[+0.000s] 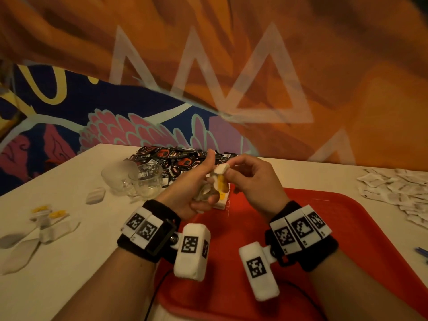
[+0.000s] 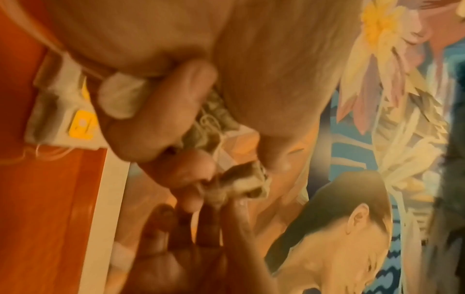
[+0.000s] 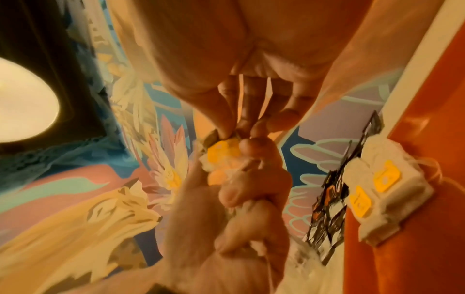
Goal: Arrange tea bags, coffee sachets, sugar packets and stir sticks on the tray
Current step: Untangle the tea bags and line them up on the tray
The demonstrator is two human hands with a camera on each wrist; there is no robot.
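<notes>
- Two bare hands meet above the far edge of a red tray [image 1: 324, 228], which lies on a pale table [image 1: 69, 262].
- The left hand [image 1: 187, 193] is curled round a small bunch of tea bags [image 1: 207, 193] — white sachets with yellow tags — its thumb pointing up.
- The right hand [image 1: 252, 181] pinches the top tea bag [image 1: 221, 176] of that bunch between thumb and fingertips; the other fingers are bent loosely.
- A short stack of tea bags [image 3: 385, 191] with yellow tags already sits on the tray's far edge, directly under the hands.
- Behind the hands, a heap of black and red coffee sachets [image 1: 176, 161] lies on the table.
- Two clear glass cups [image 1: 134, 179] stand just left of that heap.
- More tea bags [image 1: 46, 218] lie loose on the table at far left.
- A spread of white sugar packets [image 1: 398, 193] covers the table at right, beside the tray.
- A painted mural [image 1: 208, 77] — orange, blue and pink — fills the wall behind.
</notes>
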